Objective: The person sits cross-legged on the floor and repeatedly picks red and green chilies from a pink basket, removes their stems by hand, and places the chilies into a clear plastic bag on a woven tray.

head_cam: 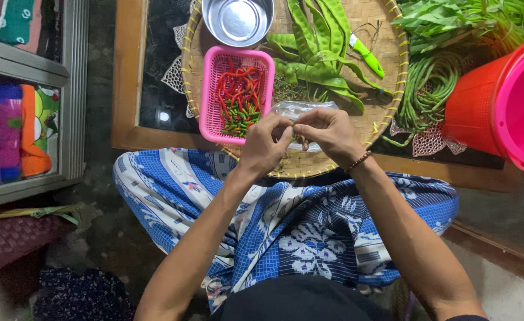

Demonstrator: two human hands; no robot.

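My left hand [266, 141] and my right hand [327, 132] meet over the near edge of a round woven bamboo tray [393, 89]. Both pinch a small item between their fingertips; it is too small to tell what it is. A clear plastic bag [300, 109] lies just behind the fingers. Left of my hands sits a pink plastic basket [209, 95] holding red and green chillies [239, 98]. Broad green bean pods [318, 44] lie in the middle of the tray.
A steel bowl [237, 21] rests at the tray's far edge, a green-handled knife [367, 56] beside the pods. Long beans [428, 86] and leafy greens [452, 21] lie right of the tray. An orange and pink bucket [499, 101] stands at right. A shelf [24, 101] is at left.
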